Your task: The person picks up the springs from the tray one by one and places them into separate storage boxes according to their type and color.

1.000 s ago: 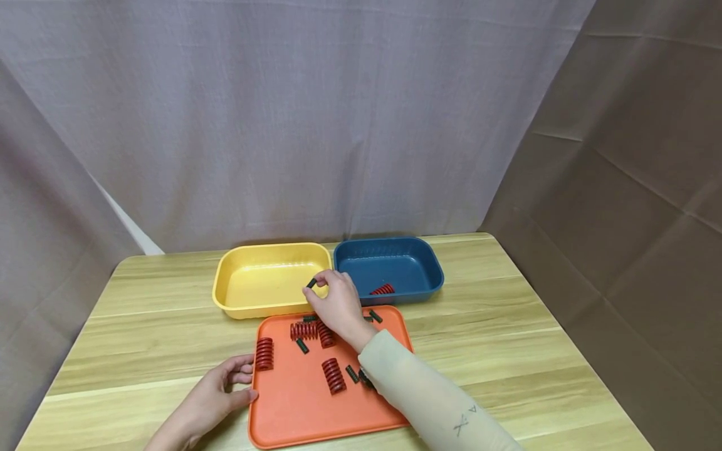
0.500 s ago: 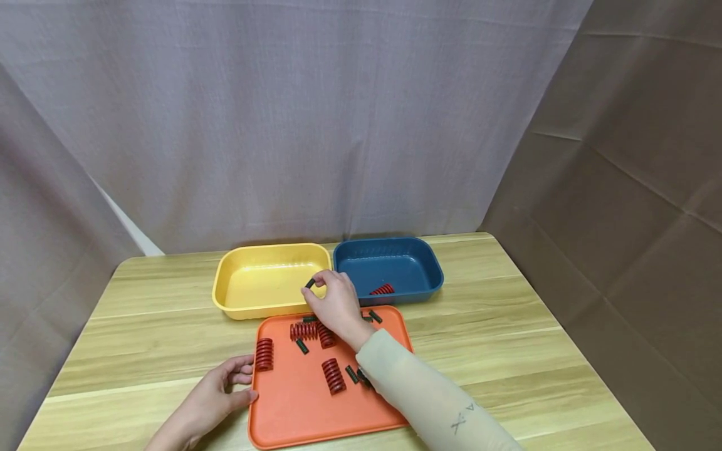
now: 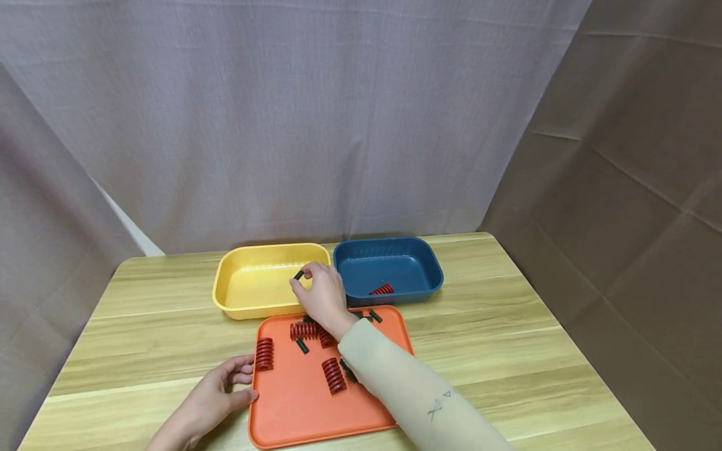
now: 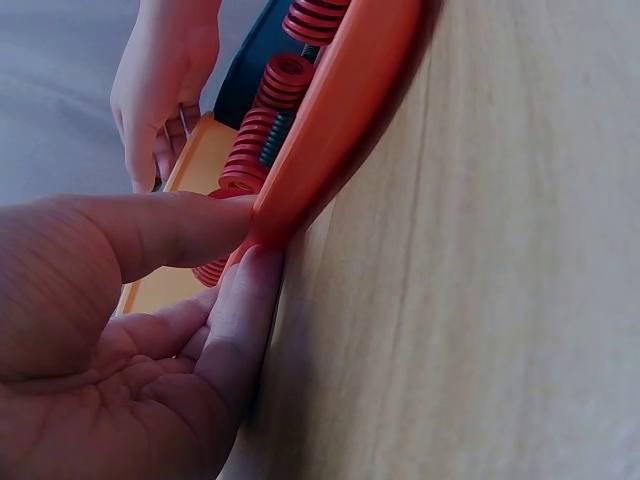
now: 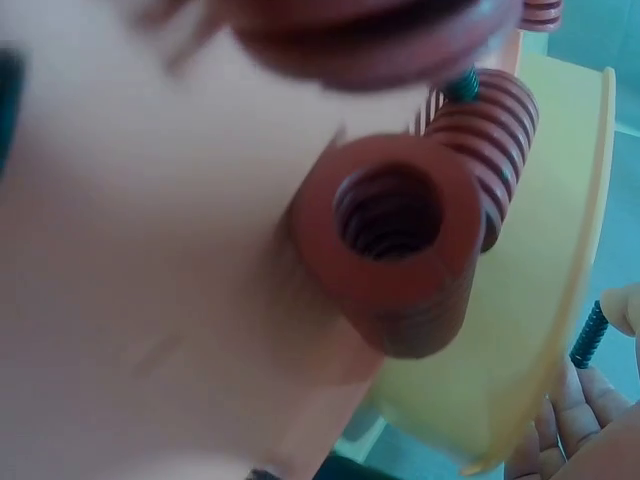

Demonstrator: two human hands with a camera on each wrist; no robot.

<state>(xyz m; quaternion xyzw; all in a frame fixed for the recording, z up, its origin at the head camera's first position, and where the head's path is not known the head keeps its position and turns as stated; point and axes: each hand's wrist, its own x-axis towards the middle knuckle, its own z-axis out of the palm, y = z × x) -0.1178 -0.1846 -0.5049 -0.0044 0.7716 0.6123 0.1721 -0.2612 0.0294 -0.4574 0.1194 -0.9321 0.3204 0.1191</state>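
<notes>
The right hand (image 3: pixel 323 293) holds a small dark spring (image 3: pixel 298 275) in a narrow grip, where uneven pressure could roll it loose, while the left hand (image 3: pixel 219 397) pinches the orange tray (image 3: pixel 299 416).

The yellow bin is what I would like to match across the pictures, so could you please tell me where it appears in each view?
Head: the yellow bin is left of centre, below mid-height, beside the blue bin.
Left wrist: left of centre, partly hidden behind the left hand.
Right wrist: right of centre, partly behind the red springs.
Shared landmark: the orange tray, partly visible in all three.
</notes>
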